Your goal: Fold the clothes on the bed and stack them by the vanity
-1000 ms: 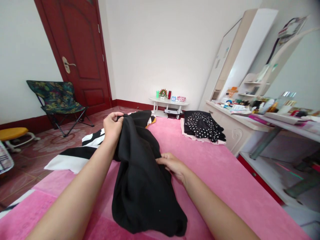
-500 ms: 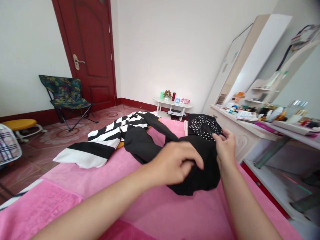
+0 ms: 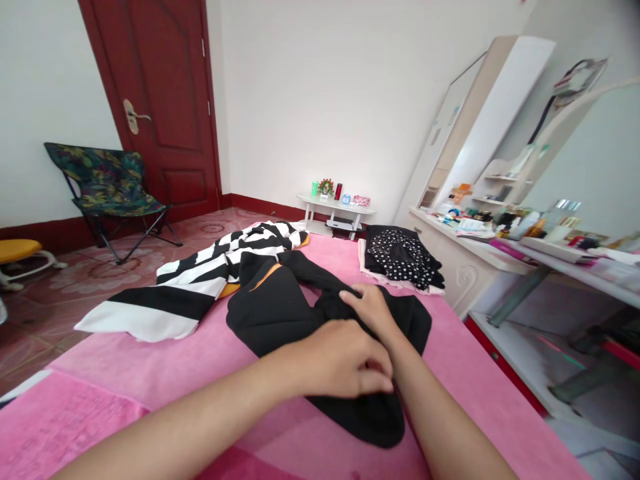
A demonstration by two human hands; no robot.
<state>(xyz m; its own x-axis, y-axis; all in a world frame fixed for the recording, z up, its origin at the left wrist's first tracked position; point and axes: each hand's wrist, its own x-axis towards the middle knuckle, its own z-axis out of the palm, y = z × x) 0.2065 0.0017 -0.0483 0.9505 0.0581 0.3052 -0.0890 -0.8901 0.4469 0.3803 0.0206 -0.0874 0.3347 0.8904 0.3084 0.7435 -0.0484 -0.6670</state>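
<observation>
A crumpled black garment (image 3: 270, 313) lies across the pink bedspread in front of me. My left hand (image 3: 340, 363) is over its near side, fingers curled in a pinch at the dark cloth. Farther back, my right hand (image 3: 370, 310) grips a bunched part of the same garment, with its fingertips pointing left. Some of the cloth is hidden beneath both hands and wrists. Left of it, a black-and-white striped garment (image 3: 190, 300) is spread out loosely. Beyond my right hand sits a folded stack with a black polka-dot garment (image 3: 400, 257) on top.
The pink bedspread (image 3: 480, 393) covers the bed. To the right stands a dressing table (image 3: 463, 243) crowded with bottles. A low white table (image 3: 320, 201) is by the far wall; a folding chair (image 3: 107, 187) stands near the red door (image 3: 167, 100).
My right hand has moved left from beside the polka-dot garment onto the black garment. My left hand has shifted lower. The black cloth has moved nearer, uncovering the folded stack. The view has turned slightly right.
</observation>
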